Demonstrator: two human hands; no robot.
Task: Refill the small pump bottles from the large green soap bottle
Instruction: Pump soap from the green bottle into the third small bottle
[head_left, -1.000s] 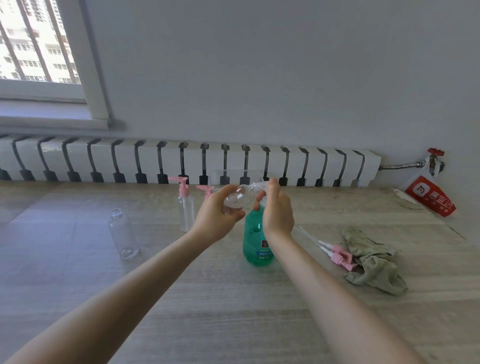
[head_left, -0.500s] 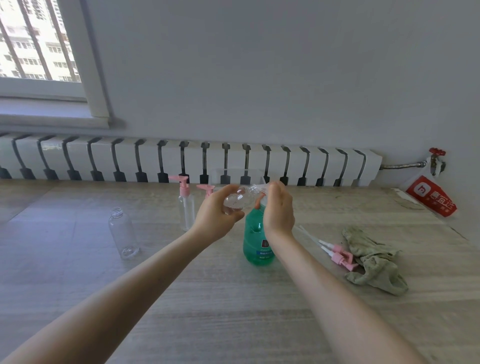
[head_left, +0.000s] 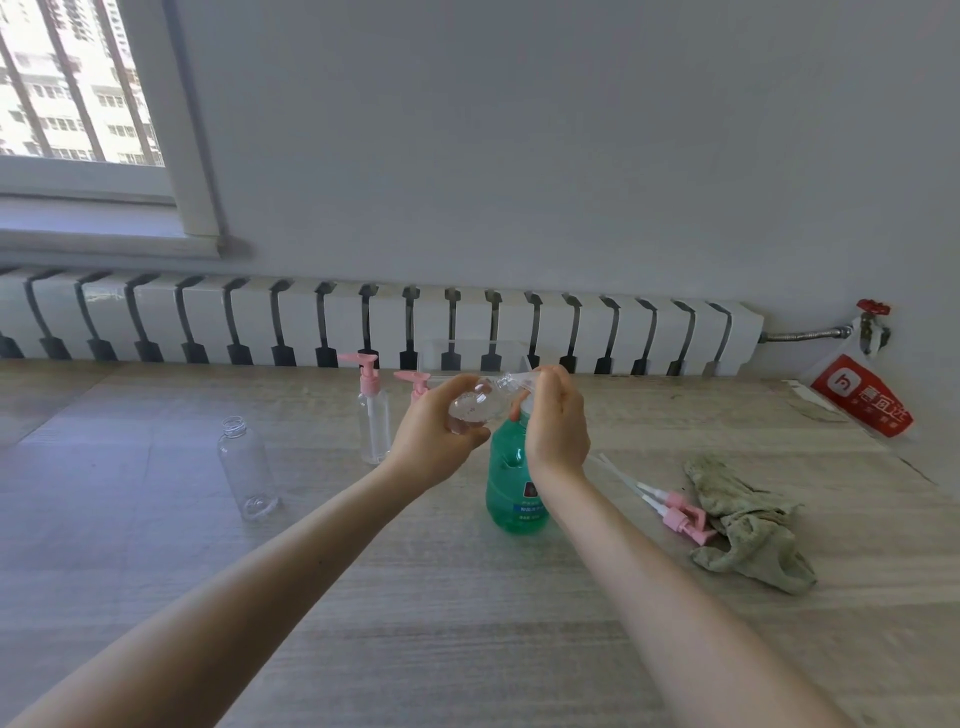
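My left hand (head_left: 434, 434) holds a small clear bottle (head_left: 480, 402) tilted on its side, its neck pointing right. My right hand (head_left: 556, 421) covers that neck and the top of the large green soap bottle (head_left: 511, 486), which stands upright on the table; what its fingers grip is hidden. A clear bottle with a pink pump (head_left: 373, 410) stands behind my left hand, and a second pink pump (head_left: 413, 384) shows beside it. An uncapped clear bottle (head_left: 247, 467) stands at the left. Two loose pink pumps (head_left: 675, 512) lie to the right.
A crumpled grey-green cloth (head_left: 748, 525) lies right of the loose pumps. The wooden table (head_left: 467, 623) runs back to a white radiator (head_left: 363, 325) under the wall. A red-and-white bag (head_left: 860, 397) hangs by a pipe valve (head_left: 872, 317) at the far right.
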